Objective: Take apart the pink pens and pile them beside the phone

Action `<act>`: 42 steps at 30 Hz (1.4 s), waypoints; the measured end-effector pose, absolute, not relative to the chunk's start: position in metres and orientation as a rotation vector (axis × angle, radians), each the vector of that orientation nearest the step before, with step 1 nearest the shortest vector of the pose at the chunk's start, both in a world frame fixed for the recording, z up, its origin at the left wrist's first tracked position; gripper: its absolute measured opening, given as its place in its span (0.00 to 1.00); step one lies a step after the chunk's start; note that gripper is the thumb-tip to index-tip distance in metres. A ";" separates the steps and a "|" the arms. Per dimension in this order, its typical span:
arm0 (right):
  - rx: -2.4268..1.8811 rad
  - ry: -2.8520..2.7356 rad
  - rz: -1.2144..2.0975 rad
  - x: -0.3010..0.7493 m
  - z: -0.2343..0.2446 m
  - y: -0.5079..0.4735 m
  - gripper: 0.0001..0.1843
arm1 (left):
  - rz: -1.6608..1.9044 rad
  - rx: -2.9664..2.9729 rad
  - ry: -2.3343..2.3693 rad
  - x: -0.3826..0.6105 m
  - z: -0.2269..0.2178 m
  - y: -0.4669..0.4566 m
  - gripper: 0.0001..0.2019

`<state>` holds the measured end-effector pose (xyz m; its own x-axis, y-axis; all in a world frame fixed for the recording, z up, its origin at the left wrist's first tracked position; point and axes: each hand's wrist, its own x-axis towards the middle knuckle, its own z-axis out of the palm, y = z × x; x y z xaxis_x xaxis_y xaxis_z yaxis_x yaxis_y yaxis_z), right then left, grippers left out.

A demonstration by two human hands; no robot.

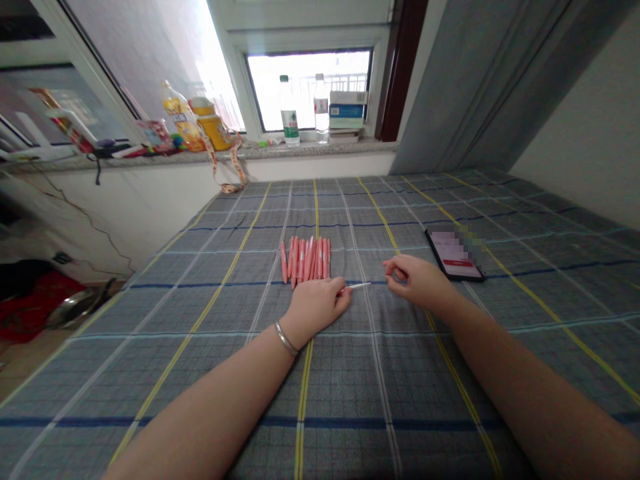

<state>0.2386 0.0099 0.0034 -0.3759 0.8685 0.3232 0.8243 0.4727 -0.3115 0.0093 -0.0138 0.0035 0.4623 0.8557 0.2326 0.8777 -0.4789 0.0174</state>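
My left hand, with a silver bracelet on the wrist, rests on the plaid bed sheet and pinches a thin white pen refill that points to the right. Just beyond its knuckles lie several pink pens side by side in a row. My right hand hovers low over the sheet a little right of the refill's tip, its fingers curled together in a pinch; I cannot make out what is in them.
A phone with a lit screen lies on the sheet right of my right hand. The windowsill at the back holds two bottles, a box, yellow containers and clutter. A floor with a red cloth lies off the left edge.
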 end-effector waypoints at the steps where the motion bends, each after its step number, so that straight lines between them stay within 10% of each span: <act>1: -1.385 -2.302 0.141 0.237 0.004 0.009 0.01 | -0.318 -2.594 -1.551 0.010 0.004 -0.014 0.19; 42: -1.195 -2.389 0.140 0.217 0.004 -0.005 0.02 | -0.340 -2.664 -1.449 0.008 0.000 -0.012 0.17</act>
